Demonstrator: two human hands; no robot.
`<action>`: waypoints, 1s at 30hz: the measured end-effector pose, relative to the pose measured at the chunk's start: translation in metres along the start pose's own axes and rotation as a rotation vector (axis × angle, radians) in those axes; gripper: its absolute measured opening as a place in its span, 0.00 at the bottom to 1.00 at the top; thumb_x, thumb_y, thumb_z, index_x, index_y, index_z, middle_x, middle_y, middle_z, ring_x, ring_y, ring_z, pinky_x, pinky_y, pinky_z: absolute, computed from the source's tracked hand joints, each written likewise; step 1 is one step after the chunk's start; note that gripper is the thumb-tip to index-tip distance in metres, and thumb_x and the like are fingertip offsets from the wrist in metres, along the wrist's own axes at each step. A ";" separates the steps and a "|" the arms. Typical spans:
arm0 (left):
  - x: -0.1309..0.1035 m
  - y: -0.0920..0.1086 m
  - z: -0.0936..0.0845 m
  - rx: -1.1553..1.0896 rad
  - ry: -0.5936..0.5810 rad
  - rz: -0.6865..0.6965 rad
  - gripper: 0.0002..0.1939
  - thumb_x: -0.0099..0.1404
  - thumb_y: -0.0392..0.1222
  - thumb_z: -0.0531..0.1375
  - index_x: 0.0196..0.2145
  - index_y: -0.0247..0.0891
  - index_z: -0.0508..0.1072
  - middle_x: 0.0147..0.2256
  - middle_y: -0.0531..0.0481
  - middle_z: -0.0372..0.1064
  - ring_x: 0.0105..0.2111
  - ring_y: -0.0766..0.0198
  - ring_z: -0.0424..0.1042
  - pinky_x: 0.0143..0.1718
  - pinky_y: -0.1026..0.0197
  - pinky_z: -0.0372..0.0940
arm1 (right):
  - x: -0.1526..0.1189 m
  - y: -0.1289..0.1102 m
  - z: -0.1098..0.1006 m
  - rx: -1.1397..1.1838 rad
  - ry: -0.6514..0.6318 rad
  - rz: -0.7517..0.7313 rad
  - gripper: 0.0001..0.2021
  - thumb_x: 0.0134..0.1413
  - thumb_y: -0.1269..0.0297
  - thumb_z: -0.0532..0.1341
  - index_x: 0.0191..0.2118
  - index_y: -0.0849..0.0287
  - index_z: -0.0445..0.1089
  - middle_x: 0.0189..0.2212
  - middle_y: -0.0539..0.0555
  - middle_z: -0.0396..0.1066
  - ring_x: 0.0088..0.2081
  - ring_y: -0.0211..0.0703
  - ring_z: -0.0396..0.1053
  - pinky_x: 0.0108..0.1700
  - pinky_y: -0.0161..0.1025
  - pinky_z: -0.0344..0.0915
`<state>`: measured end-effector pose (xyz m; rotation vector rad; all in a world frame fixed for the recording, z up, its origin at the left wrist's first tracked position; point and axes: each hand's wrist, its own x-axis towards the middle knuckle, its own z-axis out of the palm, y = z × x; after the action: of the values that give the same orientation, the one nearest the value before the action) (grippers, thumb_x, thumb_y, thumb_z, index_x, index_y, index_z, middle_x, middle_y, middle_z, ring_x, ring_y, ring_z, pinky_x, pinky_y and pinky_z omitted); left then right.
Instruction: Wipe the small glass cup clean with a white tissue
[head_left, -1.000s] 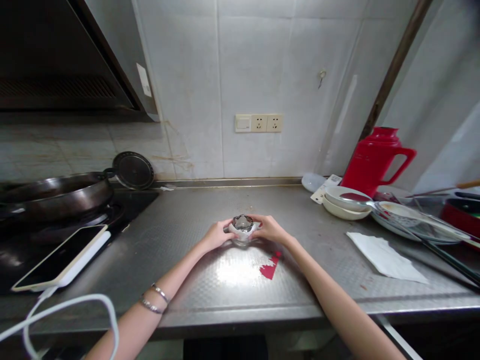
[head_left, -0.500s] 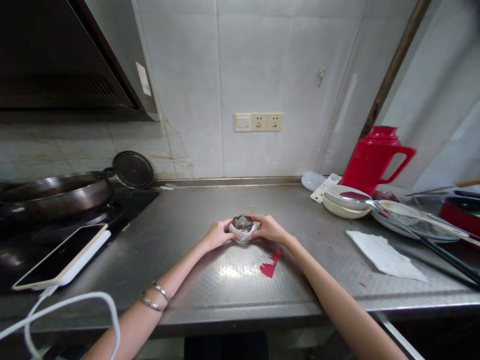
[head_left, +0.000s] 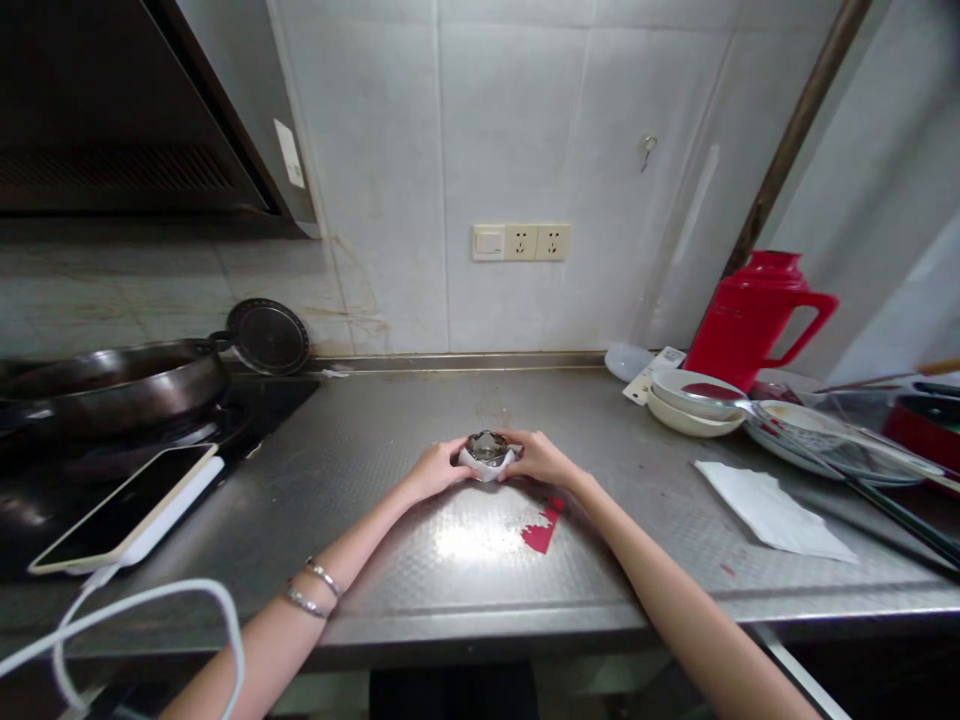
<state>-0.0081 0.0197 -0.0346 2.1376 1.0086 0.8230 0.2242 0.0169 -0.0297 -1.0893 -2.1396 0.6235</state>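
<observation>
A small round cup with a dark, wavy rim [head_left: 487, 443] stands on the steel counter before me, glassy-looking inside. White paper [head_left: 487, 470] is wrapped around its front side. My left hand [head_left: 441, 468] closes on the left of the cup, thumb on the paper, fingers at the rim. From the right, my right hand [head_left: 541, 459] grips the same cup and paper between thumb and fingers. Just in front of that hand lies a torn-edged red scrap [head_left: 538, 532], flat on the counter. The far side of the cup is partly hidden.
At left, a phone [head_left: 124, 505] with a white cable lies by the stove, near a steel pan [head_left: 120, 395]. On the right are a red thermos [head_left: 750, 325], stacked white bowls [head_left: 694, 415], several utensils and a white napkin [head_left: 772, 510].
Both hands stay on the cup. The white paper's upper edge now dips lower at the front, showing more of the cup. The view has shifted slightly.
</observation>
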 end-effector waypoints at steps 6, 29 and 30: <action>-0.001 0.000 0.000 0.006 0.002 -0.004 0.26 0.49 0.42 0.65 0.48 0.38 0.72 0.42 0.50 0.75 0.40 0.58 0.72 0.42 0.62 0.63 | 0.000 0.000 0.001 0.002 0.005 0.014 0.38 0.30 0.58 0.73 0.54 0.55 0.67 0.48 0.55 0.73 0.48 0.51 0.70 0.49 0.43 0.64; -0.002 0.009 -0.019 0.268 -0.103 -0.034 0.43 0.42 0.46 0.69 0.55 0.32 0.63 0.54 0.35 0.62 0.56 0.44 0.59 0.56 0.48 0.53 | -0.011 -0.014 -0.042 -0.022 -0.185 0.174 0.17 0.35 0.57 0.69 0.35 0.58 0.74 0.31 0.52 0.75 0.35 0.45 0.71 0.36 0.38 0.65; -0.002 0.009 -0.021 0.291 -0.110 -0.044 0.43 0.42 0.46 0.69 0.55 0.33 0.62 0.54 0.35 0.62 0.56 0.44 0.58 0.57 0.47 0.52 | -0.012 -0.017 -0.042 0.008 -0.219 0.165 0.14 0.36 0.57 0.68 0.33 0.58 0.74 0.28 0.51 0.74 0.32 0.43 0.71 0.33 0.36 0.65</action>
<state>-0.0214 0.0187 -0.0155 2.3644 1.1712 0.5577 0.2512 0.0031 0.0058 -1.2522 -2.2429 0.8623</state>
